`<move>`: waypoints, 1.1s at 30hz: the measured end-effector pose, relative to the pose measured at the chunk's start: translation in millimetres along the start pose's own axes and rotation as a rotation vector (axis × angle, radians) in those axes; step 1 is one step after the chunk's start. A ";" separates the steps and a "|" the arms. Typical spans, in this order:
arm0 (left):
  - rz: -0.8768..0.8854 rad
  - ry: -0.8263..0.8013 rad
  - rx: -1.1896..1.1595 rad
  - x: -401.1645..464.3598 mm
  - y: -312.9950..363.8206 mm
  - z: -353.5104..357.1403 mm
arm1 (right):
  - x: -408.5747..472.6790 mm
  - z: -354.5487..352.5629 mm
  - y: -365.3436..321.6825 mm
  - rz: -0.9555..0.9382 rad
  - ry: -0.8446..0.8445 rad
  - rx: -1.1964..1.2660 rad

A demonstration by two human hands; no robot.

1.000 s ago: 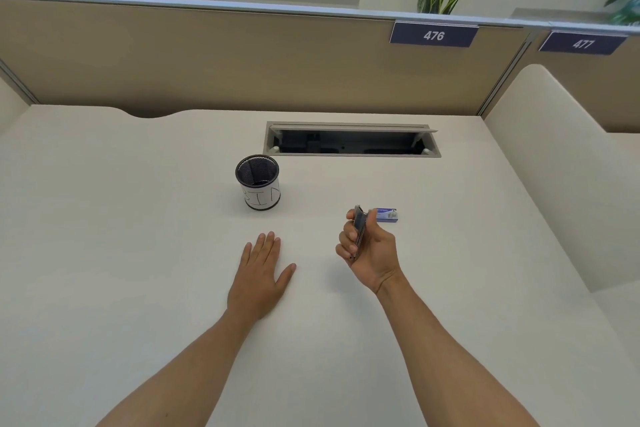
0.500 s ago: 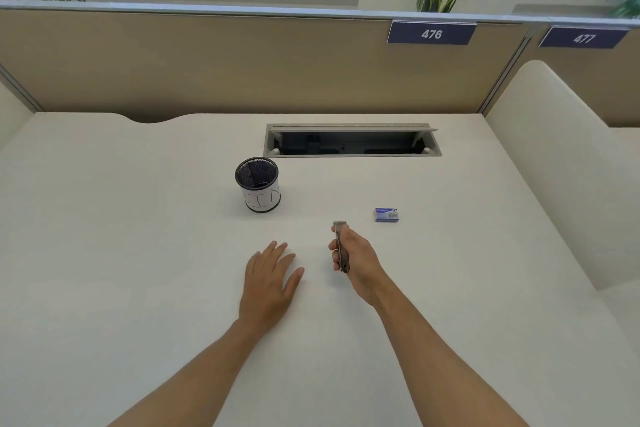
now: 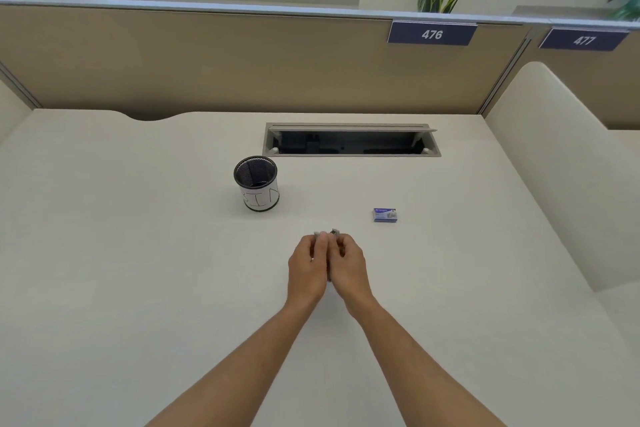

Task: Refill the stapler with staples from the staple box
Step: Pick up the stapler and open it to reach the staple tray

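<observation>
Peeking out above the fingertips, the stapler (image 3: pixel 334 232) is almost wholly hidden between the left hand (image 3: pixel 307 265) and the right hand (image 3: pixel 348 265), which press together side by side and clasp it over the desk (image 3: pixel 138 270). Up and to the right of the right hand lies the small blue staple box (image 3: pixel 384 214), untouched. Beyond the left hand stands a black mesh pen cup (image 3: pixel 257 182).

"476" and "477" on partition plates (image 3: pixel 432 33).

Bright even overhead light, soft faint shadows, no glare, wide-angle bowing at edges, slightly soft focus throughout
</observation>
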State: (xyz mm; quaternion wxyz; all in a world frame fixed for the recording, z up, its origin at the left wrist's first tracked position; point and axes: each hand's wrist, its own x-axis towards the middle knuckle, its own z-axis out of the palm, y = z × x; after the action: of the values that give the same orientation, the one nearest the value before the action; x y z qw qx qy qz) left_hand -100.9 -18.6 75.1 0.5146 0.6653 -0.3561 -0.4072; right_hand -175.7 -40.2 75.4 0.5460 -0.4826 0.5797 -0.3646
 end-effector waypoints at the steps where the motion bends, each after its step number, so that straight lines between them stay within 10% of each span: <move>1: -0.010 0.020 -0.007 -0.5 2.2 1.9 | -0.7 1.2 -1.0 -0.006 0.016 -0.002; 17: -0.297 0.417 -0.260 10.1 18.0 2.2 | -3.7 6.7 -25.9 0.194 0.272 0.386; 33: -0.408 0.269 -0.632 29.9 25.9 -23.0 | -2.7 -50.8 -18.2 0.346 -0.436 0.423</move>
State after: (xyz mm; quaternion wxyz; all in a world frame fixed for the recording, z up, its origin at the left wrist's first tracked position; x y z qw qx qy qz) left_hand -69.0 -41.8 98.3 0.6446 0.5785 -0.0033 -0.4998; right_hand -223.0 -47.8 100.4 0.7987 -0.3197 0.4343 -0.2672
